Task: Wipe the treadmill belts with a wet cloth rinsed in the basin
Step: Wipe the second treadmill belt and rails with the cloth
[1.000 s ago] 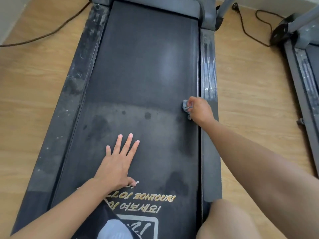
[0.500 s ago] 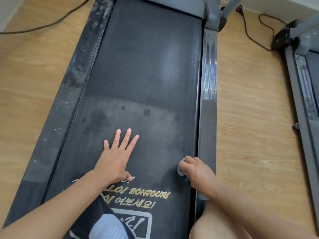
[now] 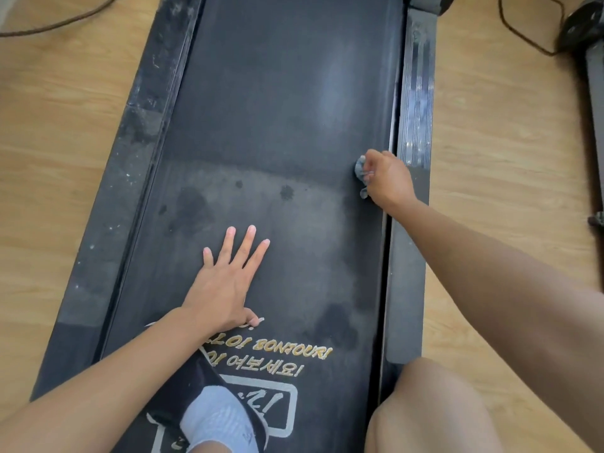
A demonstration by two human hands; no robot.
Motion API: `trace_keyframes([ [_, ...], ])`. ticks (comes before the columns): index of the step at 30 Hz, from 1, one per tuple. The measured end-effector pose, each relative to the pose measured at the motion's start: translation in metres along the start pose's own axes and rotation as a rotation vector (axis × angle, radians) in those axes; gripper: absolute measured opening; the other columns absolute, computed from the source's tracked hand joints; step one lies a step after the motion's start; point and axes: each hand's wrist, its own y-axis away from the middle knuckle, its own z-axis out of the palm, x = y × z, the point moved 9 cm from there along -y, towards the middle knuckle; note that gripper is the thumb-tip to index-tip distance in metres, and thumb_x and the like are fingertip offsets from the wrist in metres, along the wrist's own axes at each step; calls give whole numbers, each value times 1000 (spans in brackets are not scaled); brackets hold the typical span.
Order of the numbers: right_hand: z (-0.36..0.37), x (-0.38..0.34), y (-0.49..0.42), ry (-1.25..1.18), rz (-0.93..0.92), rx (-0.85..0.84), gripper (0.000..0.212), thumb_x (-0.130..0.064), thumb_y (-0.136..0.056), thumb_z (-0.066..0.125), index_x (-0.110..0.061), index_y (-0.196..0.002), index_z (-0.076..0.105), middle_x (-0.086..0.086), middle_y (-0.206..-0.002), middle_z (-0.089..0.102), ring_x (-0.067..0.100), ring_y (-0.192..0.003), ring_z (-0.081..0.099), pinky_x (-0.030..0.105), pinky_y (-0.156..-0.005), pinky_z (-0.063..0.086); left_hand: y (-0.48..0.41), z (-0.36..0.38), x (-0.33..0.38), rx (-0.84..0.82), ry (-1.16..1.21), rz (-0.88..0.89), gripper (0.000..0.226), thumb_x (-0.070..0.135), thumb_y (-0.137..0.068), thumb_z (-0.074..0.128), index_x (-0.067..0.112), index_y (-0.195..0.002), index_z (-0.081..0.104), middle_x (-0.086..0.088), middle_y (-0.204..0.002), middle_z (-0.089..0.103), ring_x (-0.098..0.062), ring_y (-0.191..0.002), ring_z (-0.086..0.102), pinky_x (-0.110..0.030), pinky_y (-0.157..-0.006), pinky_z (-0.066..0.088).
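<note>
While a dusty left side rail (image 3: 108,204) borders the frame at 9 o'clock, the left hand (image 3: 225,282) lies flat with fingers spread, released, on the dark treadmill belt (image 3: 277,109) near centre. Below it, at 6 o'clock, a foot in a white sock (image 3: 215,420) stands on gold lettering (image 3: 291,351). Dark damp blotches mark the grey lower belt. At 3 o'clock the right hand (image 3: 389,178) is clenched around a bunched grey cloth (image 3: 361,171), pressed to the belt's right edge, just beside the right side rail (image 3: 415,103). Wooden floor (image 3: 506,142) lies beyond.
</note>
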Motion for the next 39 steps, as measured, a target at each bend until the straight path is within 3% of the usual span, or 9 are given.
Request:
trace_keyframes([
  [3,18,-10,57,-81,-56,-14,21,-1,-76,63,-18,-86,56,3,-88,50,37,-80,55,37,-65,41,-3,0,3,-10,-4,-2,152,82,-71,74,26,-156,-39,-8,-163,-47,-45,-156,-29,-66,-125,21],
  [9,85,-47,241,-14,-409,-382,40,2,-70,57,-32,-87,47,-10,-96,47,20,-81,42,41,-70,48,-4,1,3,-18,-5,-5,153,80,-71,75,27,-156,-39,-9,-162,-48,-46,-156,-28,-67,-124,21],
  [13,85,-50,245,97,-505,-407,45,0,-69,67,-31,-95,47,-10,-99,46,18,-83,38,39,-66,47,-4,-1,3,-16,5,-3,152,80,-71,76,27,-157,-38,-9,-163,-47,-45,-156,-27,-67,-124,22],
  [18,38,-27,115,-100,-213,-115,49,6,-62,62,-32,-82,38,-6,-87,41,31,-75,42,39,-59,37,-3,0,2,-19,13,-10,153,79,-69,77,28,-158,-36,-8,-164,-46,-44,-156,-28,-67,-125,19],
  [23,18,-15,13,-80,-50,-54,30,6,-70,53,-21,-80,45,6,-87,50,38,-78,55,47,-65,52,-3,1,1,-12,26,-10,153,78,-69,78,29,-158,-37,-7,-163,-47,-43,-156,-29,-67,-125,19],
  [27,20,-31,58,-102,-121,-74,36,0,-72,58,-32,-80,43,5,-88,51,38,-75,53,44,-65,48,-4,3,3,-24,31,-14,153,78,-70,78,29,-158,-37,-7,-162,-48,-44,-155,-30,-68,-125,18],
  [30,53,-53,156,-84,-248,-222,45,0,-66,66,-36,-81,43,-5,-87,46,33,-70,49,36,-61,38,-5,3,3,-24,27,-11,152,77,-71,78,28,-158,-37,-8,-162,-48,-45,-155,-30,-68,-125,18],
  [34,93,-75,265,66,-424,-435,47,-2,-67,63,-35,-90,39,-11,-97,45,21,-80,40,38,-62,45,-3,2,3,-33,27,-12,152,77,-72,78,27,-158,-37,-9,-163,-48,-45,-155,-30,-68,-125,18],
  [39,60,-62,189,-48,-169,-196,55,-1,-65,71,-34,-89,35,-5,-95,44,26,-79,39,46,-62,46,-3,2,3,-25,24,-6,151,78,-72,77,27,-158,-36,-9,-163,-47,-46,-156,-29,-68,-125,19],
])
